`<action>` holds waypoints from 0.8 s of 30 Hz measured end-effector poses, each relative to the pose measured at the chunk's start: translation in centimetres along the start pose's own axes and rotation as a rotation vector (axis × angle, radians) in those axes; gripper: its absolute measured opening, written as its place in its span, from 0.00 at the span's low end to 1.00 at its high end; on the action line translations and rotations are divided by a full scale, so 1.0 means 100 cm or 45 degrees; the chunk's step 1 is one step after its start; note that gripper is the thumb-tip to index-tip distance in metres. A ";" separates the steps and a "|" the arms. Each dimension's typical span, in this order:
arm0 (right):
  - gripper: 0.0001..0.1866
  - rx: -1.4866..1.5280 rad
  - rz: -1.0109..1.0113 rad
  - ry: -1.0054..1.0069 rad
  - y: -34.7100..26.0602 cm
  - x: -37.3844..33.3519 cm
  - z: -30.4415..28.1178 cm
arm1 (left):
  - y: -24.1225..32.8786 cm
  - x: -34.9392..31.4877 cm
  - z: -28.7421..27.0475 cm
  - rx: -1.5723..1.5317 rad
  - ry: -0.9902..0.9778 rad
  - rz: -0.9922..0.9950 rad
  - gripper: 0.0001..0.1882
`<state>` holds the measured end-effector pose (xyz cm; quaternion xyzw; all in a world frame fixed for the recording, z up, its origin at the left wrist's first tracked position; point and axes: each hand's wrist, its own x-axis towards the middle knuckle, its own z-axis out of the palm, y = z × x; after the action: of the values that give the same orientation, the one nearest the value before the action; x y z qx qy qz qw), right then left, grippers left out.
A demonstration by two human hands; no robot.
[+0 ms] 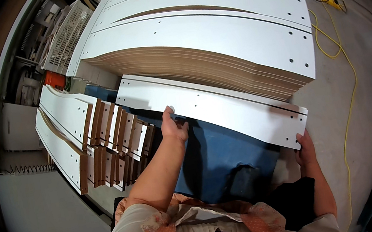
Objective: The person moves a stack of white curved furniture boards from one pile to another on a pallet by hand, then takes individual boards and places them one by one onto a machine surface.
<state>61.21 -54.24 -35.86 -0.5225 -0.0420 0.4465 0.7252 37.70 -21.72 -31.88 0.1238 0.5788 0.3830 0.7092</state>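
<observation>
A long white panel [217, 110] with drilled holes and a groove along its far edge lies in front of me. My left hand [175, 126] grips its near edge left of the middle, thumb on top and fingers underneath. At the panel's right end, my right hand [305, 147] is closed round the near corner. Just beyond, touching or close to the panel, rises a tall stack of white boards [211, 33] with brown curved edges. Beneath the panel shows a blue surface [213, 160], with dark shadows on it.
At the left stands a crosswise pile of cut white panels [91, 136]. Behind it are an orange object [55, 80] and a white plastic basket [69, 37]. A yellow cable [348, 69] runs over the concrete floor at the right, up to a yellow socket block [331, 1].
</observation>
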 end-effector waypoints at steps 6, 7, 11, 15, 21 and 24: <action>0.31 -0.510 0.127 -0.189 -0.014 0.019 0.040 | 0.008 0.022 -0.001 -0.086 -0.057 0.040 0.24; 0.32 -0.656 0.152 -0.202 -0.017 0.021 0.048 | 0.008 0.025 0.001 -0.086 -0.058 0.041 0.24; 0.35 -0.742 0.162 -0.193 -0.015 0.030 0.051 | 0.013 0.036 0.000 -0.131 -0.074 -0.024 0.21; 0.36 -0.762 0.127 -0.184 -0.013 0.028 0.049 | 0.010 0.040 0.009 -0.160 0.047 0.038 0.17; 0.34 -0.807 -0.168 -0.290 -0.026 0.031 0.074 | 0.022 0.016 0.021 -0.217 0.011 -0.091 0.18; 0.33 -0.823 -0.102 -0.249 -0.036 0.029 0.078 | 0.021 0.024 0.009 -0.223 -0.191 -0.092 0.20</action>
<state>60.98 -46.78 -30.70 -0.6780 -0.2711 0.4292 0.5316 37.79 -18.38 -32.07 0.0688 0.4923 0.3961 0.7720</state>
